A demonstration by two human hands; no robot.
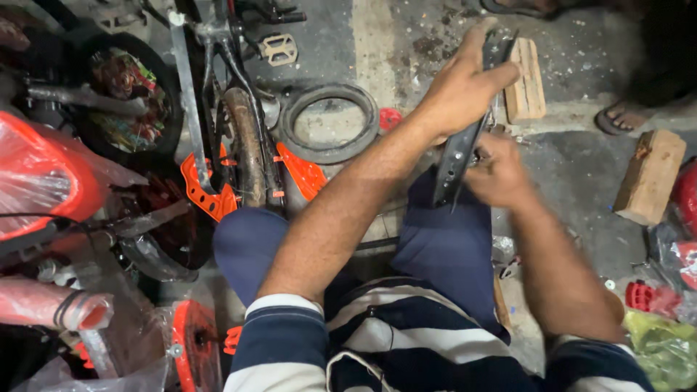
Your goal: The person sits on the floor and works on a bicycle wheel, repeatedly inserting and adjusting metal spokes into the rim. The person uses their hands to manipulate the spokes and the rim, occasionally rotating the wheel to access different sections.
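A long black metal bar (465, 134) stands tilted above the right knee, running from 1 o'clock down toward centre. The left hand (465, 83) wraps its fingers around the bar's upper end, while the right hand (497, 170) grips closed at its lower part. A tyre (328, 122) lies at 11 o'clock, wood blocks (524, 80) at 1 and 3 o'clock.

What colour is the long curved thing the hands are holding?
Black. The curved strip shows best in the head view, held by the left hand and right hand.
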